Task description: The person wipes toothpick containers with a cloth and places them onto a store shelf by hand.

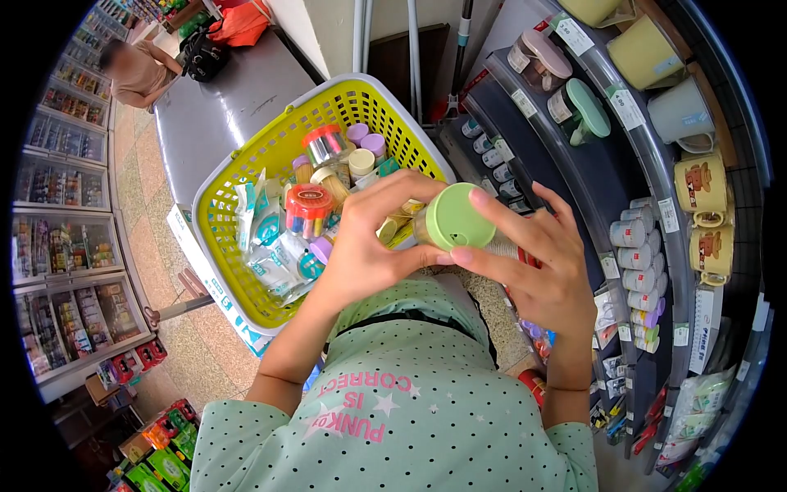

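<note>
A small container with a light green lid (461,217) is held between both hands, above the right edge of the yellow-green basket (215,215). My left hand (369,234) grips its left side, thumb and fingers around it. Fingers of my right hand (537,258) press on the lid's top and lower edge. In the basket lie a red-lidded jar (309,211) of coloured items, a clear jar with a red lid (325,146), several toothpick-like containers with purple or cream lids (361,163), and white-and-teal packets (283,262).
Shelves at the right hold mugs (703,184), lidded cups (578,111) and small white containers (635,257). A grey table (238,107) is behind the basket, with a black bag (205,53) on it. A person (143,74) is at the upper left, near shelving (65,213).
</note>
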Demonstrator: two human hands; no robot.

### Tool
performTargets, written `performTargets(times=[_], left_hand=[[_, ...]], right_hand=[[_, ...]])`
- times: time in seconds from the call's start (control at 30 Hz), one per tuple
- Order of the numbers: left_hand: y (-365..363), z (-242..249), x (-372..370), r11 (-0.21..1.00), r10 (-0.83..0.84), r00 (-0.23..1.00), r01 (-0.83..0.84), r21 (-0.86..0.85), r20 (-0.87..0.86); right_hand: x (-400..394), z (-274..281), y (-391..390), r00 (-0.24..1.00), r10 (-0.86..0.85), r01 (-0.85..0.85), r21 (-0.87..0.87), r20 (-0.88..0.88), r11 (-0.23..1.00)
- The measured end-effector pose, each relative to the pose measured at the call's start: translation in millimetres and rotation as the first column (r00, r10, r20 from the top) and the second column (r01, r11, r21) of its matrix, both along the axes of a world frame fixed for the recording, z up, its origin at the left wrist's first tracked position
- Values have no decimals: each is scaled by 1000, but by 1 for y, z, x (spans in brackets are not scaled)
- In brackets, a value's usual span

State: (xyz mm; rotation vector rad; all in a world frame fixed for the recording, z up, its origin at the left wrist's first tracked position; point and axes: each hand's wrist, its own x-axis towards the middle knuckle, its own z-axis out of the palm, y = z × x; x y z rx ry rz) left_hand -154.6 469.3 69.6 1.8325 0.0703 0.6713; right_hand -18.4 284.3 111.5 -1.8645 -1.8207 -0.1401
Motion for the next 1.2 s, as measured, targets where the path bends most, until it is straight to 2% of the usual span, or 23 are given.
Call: performTargets(times=[0.13, 0.23, 0.3, 0.43, 0.8, 1.0, 1.1, 1.2], left_hand=[[-3, 2, -1, 996, -13, 1000, 13, -84, -8], [-3, 2, -1, 982, 93, 996, -95, 164, 19], [-4, 2, -1, 967, 135, 990, -140, 212, 35], [-6, 3, -3, 946, 170, 984, -177, 271, 50], [-3, 3, -8, 974, 46, 999, -50, 219, 20], [2, 1, -11, 972, -16, 1000, 19, 235, -16], [2, 0, -13, 975, -20, 999, 30, 222, -47], [2, -1, -14, 975, -7, 998, 19, 222, -57]], right_hand=[[2, 0, -2, 994, 27, -23, 33, -106, 999], [-5, 0, -2, 974, -2, 22, 87, -228, 996], [-9, 4, -3, 963, 16, 17, 120, -268, 993], [-14, 10, -6, 953, -67, 79, 32, -295, 996], [-16, 14, -5, 979, -57, 61, 13, -195, 998], [-8, 10, -3, 999, 31, -30, 38, -26, 999], [-7, 14, -6, 1000, 25, -26, -41, -11, 999], [-6, 14, -4, 999, 25, -26, -24, -43, 999]])
